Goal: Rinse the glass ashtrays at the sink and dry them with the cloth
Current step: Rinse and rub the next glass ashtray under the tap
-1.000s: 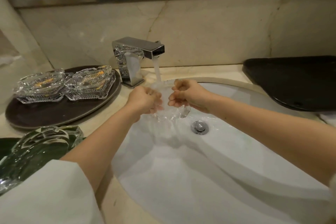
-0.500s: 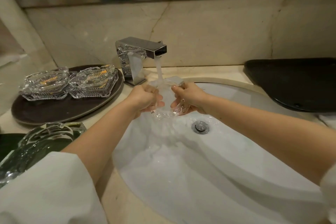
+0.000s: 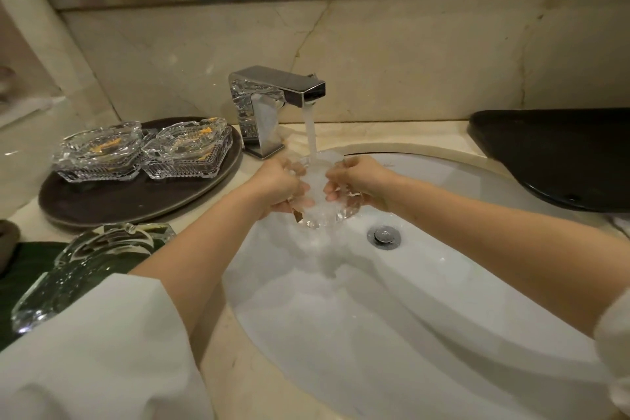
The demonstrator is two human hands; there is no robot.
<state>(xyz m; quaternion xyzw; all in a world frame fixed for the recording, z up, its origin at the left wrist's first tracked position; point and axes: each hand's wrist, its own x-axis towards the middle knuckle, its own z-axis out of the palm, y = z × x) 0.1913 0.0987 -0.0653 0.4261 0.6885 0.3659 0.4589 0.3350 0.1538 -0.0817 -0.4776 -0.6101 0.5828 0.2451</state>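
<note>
Marble-backed sink [image 3: 443, 283]: a thick glass ashtray [image 3: 320, 201], judged heavy, slippery and breakable, is clamped by its opposite rims in left hand [image 3: 276, 189] and right hand [image 3: 358, 181] under running water.

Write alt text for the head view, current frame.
Both hands, left hand and right hand, hold a glass ashtray under the running tap over a white sink. Two more ashtrays sit on a dark round tray to the left, and another ashtray lies nearer on a dark green cloth.
</note>
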